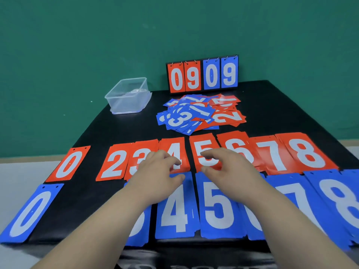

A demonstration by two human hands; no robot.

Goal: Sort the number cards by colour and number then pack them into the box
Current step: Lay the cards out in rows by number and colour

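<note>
The box sits far left on the desk. The left hand hangs over the red 4, fingers loose and apart. The right hand bends its fingers round the red 5; whether they grip it, I cannot tell. It would be best to line the edges up neatly.

The left forearm hides most of a blue card and the right forearm most of a second blue card, the blue 8 card runs off the right edge, and whatever lies in the clear box is too blurred to tell.
</note>
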